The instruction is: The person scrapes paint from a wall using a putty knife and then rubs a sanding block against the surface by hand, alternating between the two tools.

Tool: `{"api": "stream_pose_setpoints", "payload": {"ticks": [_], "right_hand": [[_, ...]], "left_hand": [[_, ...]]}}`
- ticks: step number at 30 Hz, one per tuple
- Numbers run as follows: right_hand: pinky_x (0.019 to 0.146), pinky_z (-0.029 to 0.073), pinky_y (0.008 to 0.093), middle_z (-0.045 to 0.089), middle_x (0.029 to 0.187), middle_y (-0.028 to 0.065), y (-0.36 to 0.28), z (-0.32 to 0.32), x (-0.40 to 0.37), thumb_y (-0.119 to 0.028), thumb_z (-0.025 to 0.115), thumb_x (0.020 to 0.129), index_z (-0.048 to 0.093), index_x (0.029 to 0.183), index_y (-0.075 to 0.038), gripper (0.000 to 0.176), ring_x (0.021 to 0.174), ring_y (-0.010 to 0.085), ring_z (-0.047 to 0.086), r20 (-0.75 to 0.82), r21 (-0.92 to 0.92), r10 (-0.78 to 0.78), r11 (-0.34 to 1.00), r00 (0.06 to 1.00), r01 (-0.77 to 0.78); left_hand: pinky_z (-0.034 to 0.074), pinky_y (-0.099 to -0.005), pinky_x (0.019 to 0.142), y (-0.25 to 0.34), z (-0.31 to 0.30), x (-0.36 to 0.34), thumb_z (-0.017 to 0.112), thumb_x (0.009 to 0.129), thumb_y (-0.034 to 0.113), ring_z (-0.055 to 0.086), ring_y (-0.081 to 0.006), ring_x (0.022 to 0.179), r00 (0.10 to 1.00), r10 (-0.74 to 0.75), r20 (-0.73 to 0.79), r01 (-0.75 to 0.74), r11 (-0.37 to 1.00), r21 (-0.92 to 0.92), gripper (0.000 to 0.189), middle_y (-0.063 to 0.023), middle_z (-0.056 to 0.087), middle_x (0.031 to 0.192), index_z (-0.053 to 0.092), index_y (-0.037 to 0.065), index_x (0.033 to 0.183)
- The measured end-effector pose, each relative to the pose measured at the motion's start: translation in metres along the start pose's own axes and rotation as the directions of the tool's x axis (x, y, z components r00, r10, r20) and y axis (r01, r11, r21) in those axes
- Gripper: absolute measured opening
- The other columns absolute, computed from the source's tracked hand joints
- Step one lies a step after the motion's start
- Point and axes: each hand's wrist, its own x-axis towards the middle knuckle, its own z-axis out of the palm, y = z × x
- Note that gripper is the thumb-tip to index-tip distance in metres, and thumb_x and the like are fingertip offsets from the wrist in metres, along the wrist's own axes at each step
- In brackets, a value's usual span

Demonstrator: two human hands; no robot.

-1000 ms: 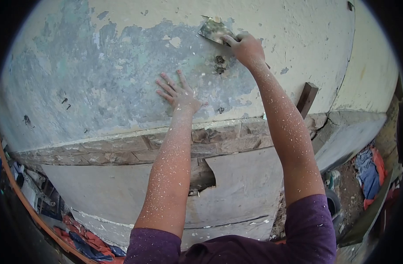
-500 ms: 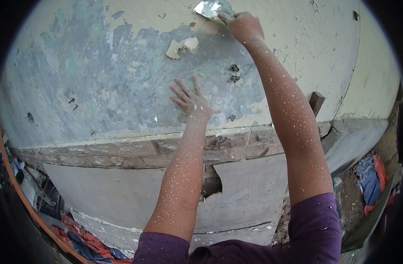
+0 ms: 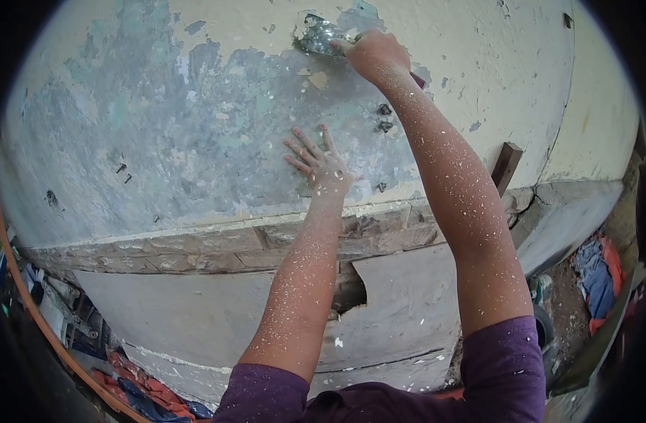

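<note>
My right hand is closed round a paint scraper at the top of the view. The metal blade of the scraper points left, against the wall at the edge of the cream paint. A bit of its dark red handle shows below my wrist. Lower down, my left hand lies flat on the bared grey-blue patch with its fingers spread, holding nothing. Pale paint flakes dot both forearms and the back of my left hand.
Dark metal stubs stick out of the wall right of my left hand. A wooden block juts out further right. Below runs a rough brick ledge, then a broken panel with a hole. Cloths lie at lower right.
The scraper has shifted left and down, baring more wall beside it. A large loose paint flake below it has gone, and small flakes are falling. My left hand stays on the wall.
</note>
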Motion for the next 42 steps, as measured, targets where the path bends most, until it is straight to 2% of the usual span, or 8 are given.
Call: {"api": "stream_pose_setpoints", "payload": {"ticks": [8, 10, 20, 26, 32, 35, 37, 42], "right_hand": [[0.073, 0.053, 0.0412, 0.069, 0.095, 0.0169, 0.062, -0.014, -0.021, -0.061, 0.057, 0.083, 0.067, 0.102, -0.003, 0.062, 0.088, 0.0309, 0.067, -0.006, -0.050, 0.195, 0.980, 0.981, -0.195], [0.074, 0.053, 0.0409, 0.068, 0.097, 0.0175, 0.043, -0.029, -0.005, -0.061, 0.057, 0.083, 0.067, 0.103, -0.003, 0.063, 0.090, 0.0308, 0.067, 0.112, 0.015, 0.136, 0.990, 0.984, -0.139], [0.077, 0.054, 0.0416, 0.068, 0.097, 0.0183, -0.099, 0.009, 0.010, -0.053, 0.056, 0.086, 0.068, 0.101, -0.004, 0.053, 0.089, 0.0307, 0.068, -0.126, -0.013, -0.218, 0.976, 0.968, 0.218], [0.067, 0.054, 0.0405, 0.070, 0.082, 0.0145, 0.026, -0.008, -0.027, -0.063, 0.054, 0.083, 0.071, 0.093, -0.004, 0.062, 0.077, 0.0278, 0.069, 0.037, -0.239, -0.008, 0.971, 0.999, 0.017], [0.069, 0.054, 0.0401, 0.070, 0.086, 0.0162, -0.072, 0.033, -0.002, -0.063, 0.054, 0.082, 0.070, 0.095, -0.004, 0.063, 0.079, 0.0290, 0.069, -0.093, -0.018, -0.120, 0.993, 0.988, 0.118], [0.072, 0.055, 0.0411, 0.069, 0.091, 0.0165, -0.130, 0.036, 0.002, -0.060, 0.054, 0.085, 0.069, 0.102, -0.004, 0.060, 0.082, 0.0320, 0.069, -0.163, 0.003, -0.247, 0.968, 0.955, 0.251], [0.072, 0.054, 0.0417, 0.069, 0.092, 0.0165, -0.136, 0.040, -0.002, -0.059, 0.053, 0.085, 0.068, 0.102, -0.005, 0.059, 0.082, 0.0324, 0.069, -0.132, 0.011, -0.239, 0.970, 0.962, 0.243], [0.067, 0.054, 0.0399, 0.070, 0.078, 0.0126, -0.040, 0.028, -0.021, -0.065, 0.051, 0.084, 0.070, 0.093, -0.004, 0.064, 0.076, 0.0267, 0.069, -0.040, -0.100, -0.113, 0.989, 0.993, 0.108]], "left_hand": [[-0.003, -0.0723, 0.100, 0.000, -0.001, 0.005, 0.074, 0.060, 0.067, -0.019, -0.0611, 0.129, 1.000, -0.019, 0.023, 0.018, 0.999, 0.032, 0.136, -0.0419, -0.018, 0.142, -0.010, 0.004, 0.147], [-0.004, -0.0746, 0.098, 0.000, 0.003, 0.006, 0.074, 0.059, 0.067, -0.019, -0.0626, 0.128, 0.999, 0.005, -0.047, -0.004, 1.000, 0.028, 0.137, -0.0423, -0.018, 0.142, -0.010, 0.004, 0.147], [-0.003, -0.0745, 0.099, -0.007, 0.040, 0.020, 0.071, 0.064, 0.066, -0.012, -0.0622, 0.131, 0.957, 0.047, -0.288, -0.019, 0.995, 0.101, 0.126, -0.0403, -0.011, 0.145, -0.002, 0.010, 0.150], [-0.003, -0.0727, 0.100, -0.002, 0.002, 0.004, 0.075, 0.059, 0.066, -0.016, -0.0613, 0.130, 0.999, 0.020, -0.036, -0.020, 1.000, 0.000, 0.135, -0.0404, -0.017, 0.143, -0.008, 0.009, 0.149], [0.001, -0.0726, 0.101, -0.009, 0.002, 0.002, 0.069, 0.070, 0.058, -0.008, -0.0620, 0.131, 0.993, 0.075, -0.087, -0.078, 0.996, -0.034, 0.116, -0.0379, -0.011, 0.146, -0.001, 0.013, 0.150], [0.001, -0.0738, 0.100, -0.010, 0.058, 0.033, 0.065, 0.075, 0.056, -0.009, -0.0615, 0.132, 0.939, 0.055, -0.340, -0.024, 0.995, 0.097, 0.107, -0.0375, -0.011, 0.147, 0.003, 0.012, 0.150], [0.000, -0.0744, 0.100, -0.011, 0.056, 0.027, 0.061, 0.078, 0.057, -0.010, -0.0613, 0.132, 0.767, 0.130, -0.629, -0.055, 0.989, 0.138, 0.101, -0.0382, -0.011, 0.146, 0.006, 0.012, 0.150], [0.002, -0.0740, 0.100, -0.008, 0.017, 0.005, 0.066, 0.075, 0.056, -0.008, -0.0632, 0.131, 0.965, 0.077, -0.250, -0.082, 0.997, -0.009, 0.108, -0.0392, -0.010, 0.146, 0.002, 0.013, 0.151]]}}
